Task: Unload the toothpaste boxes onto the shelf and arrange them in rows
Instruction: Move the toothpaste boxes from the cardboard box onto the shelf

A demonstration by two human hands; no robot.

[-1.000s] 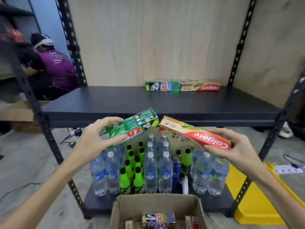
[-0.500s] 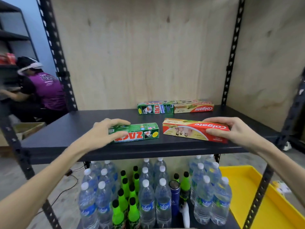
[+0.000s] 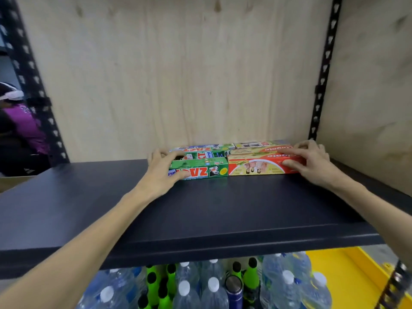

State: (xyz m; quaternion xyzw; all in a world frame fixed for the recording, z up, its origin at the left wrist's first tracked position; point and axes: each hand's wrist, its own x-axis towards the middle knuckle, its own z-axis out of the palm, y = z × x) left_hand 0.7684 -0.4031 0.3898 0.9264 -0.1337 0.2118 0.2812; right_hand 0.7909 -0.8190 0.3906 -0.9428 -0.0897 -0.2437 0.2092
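On the dark shelf, near the plywood back wall, a green toothpaste box lies end to end with a red and yellow toothpaste box. My left hand grips the green box at its left end, thumb on the front face. My right hand holds the red box at its right end. Directly behind them lie an earlier green box and an earlier red box, touching the front pair.
Water bottles and green bottles fill the shelf below. A yellow bin sits at the lower right. Black slotted uprights frame the bay. A person in a purple shirt crouches at far left.
Both hands have carried the two boxes from the front of the shelf to the back, up against the earlier pair. The camera has moved closer.
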